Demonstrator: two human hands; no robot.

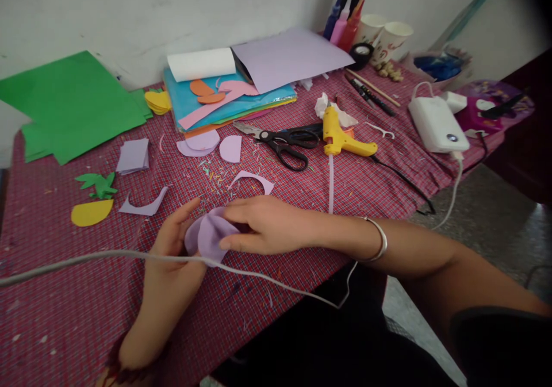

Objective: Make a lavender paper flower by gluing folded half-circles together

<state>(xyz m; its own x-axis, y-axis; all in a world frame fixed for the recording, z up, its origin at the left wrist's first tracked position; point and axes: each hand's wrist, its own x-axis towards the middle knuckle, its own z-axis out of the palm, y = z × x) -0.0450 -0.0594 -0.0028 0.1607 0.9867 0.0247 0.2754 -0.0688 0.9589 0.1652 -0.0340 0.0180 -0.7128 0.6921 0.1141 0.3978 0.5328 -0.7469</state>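
Near the front of the table, both hands hold rounded pieces of lilac craft foam or paper (213, 234), folded and pressed together. My left hand (172, 255) cups them from the left, fingers curled behind and thumb below. From the right, my right hand (259, 223) pinches their edge between thumb and fingers. Just behind the hands lie a curved lilac offcut (254, 179) and, to the left, another offcut (144, 203). Lilac half-rounds (230, 148) and a stack of lilac rectangles (133, 156) rest farther back.
A yellow glue gun (340, 134) and black-handled scissors (284, 142) lie behind my right hand. Green sheets (73, 111) are at the back left. A pale cable (107, 255) crosses in front of my hands. A white power bank (435, 123) stands at right.
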